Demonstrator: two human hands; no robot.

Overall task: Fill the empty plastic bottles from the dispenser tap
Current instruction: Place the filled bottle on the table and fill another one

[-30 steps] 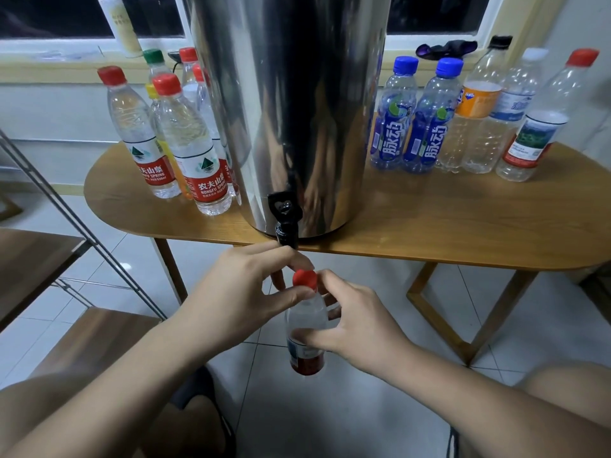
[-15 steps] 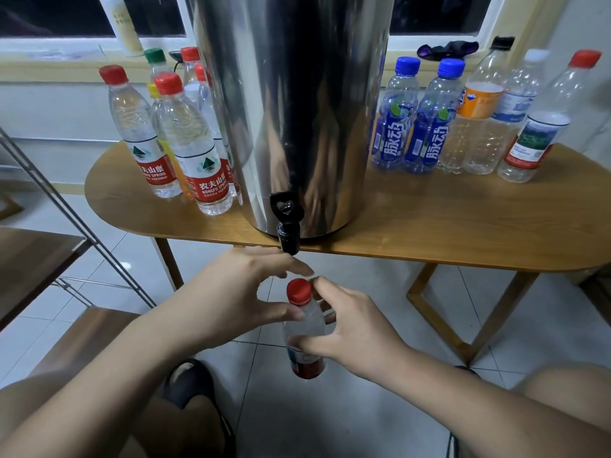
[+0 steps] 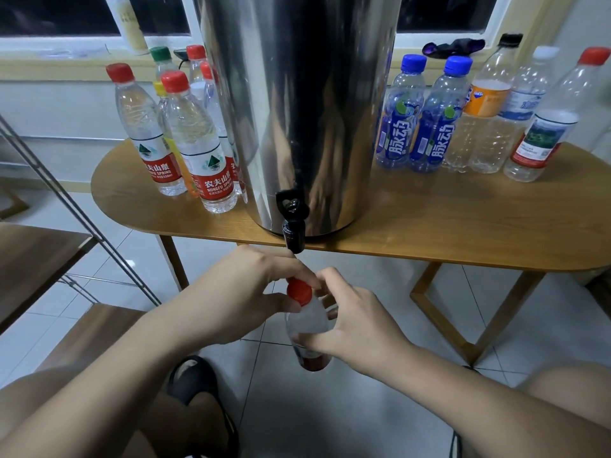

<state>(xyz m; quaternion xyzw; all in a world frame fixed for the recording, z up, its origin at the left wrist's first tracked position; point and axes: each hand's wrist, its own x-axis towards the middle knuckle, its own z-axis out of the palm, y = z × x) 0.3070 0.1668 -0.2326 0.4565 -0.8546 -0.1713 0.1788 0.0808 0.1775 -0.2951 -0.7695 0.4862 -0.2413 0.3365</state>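
head view: tall stainless-steel dispenser (image 3: pixel 297 110) stands on oval wooden table (image 3: pixel 463 226); black plastic tap (image 3: pixel 292 223) at its 6 o'clock edge.
held bottle: clear plastic bottle with red label (image 3: pixel 309 322), roughly upright, just below tap at 6 o'clock, off the table.
left hand (image 3: pixel 238 299): thumb and fingers pinch round red screw cap (image 3: pixel 299 291) on the neck.
right hand (image 3: pixel 357 328): fingers wrapped round bottle body.
other bottles: red-capped cluster (image 3: pixel 195 137) at dispenser's 9 o'clock; blue-capped and mixed row (image 3: pixel 482 127) at 3 o'clock.

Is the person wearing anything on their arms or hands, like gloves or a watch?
No. The left hand and right hand are bare, with no gloves and no rings that show. The left arm and right arm are bare too, with no sleeves, watch or bracelet in view.
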